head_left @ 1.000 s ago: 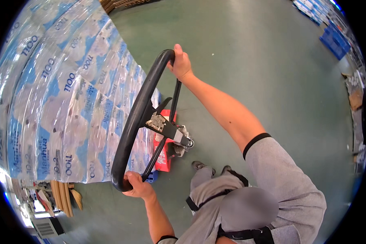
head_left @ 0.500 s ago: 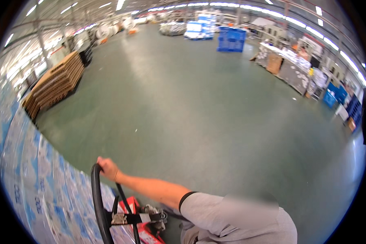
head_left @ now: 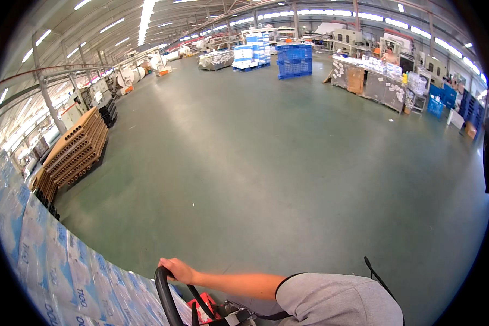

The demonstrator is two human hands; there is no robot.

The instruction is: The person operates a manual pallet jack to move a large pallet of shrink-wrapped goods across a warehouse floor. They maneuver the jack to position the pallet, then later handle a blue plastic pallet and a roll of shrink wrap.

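My right hand (head_left: pixel 177 270) is closed round the top of a black loop handle (head_left: pixel 167 296) at the lower middle. It looks like the handle of a pallet truck, whose red body (head_left: pixel 205 307) shows in part beneath my forearm. The arm, in a short grey sleeve, reaches across from the lower right. Close on the left of the handle rises a stack of film-wrapped packs (head_left: pixel 81 266), blue and white with printing. My left hand is out of view.
Brown tubes (head_left: pixel 81 146) are stacked at the left. Across the green floor (head_left: pixel 244 163) stand an upright blue pallet (head_left: pixel 294 61), a stack of blue-and-white packs (head_left: pixel 259 50) and a grey-sided workbench (head_left: pixel 383 89). A person (head_left: pixel 388 56) is behind the bench. Machines line the hall.
The view has tilted up and shifted, so my right hand and the handle sit lower and farther right in the picture. The grip on the handle is the same.
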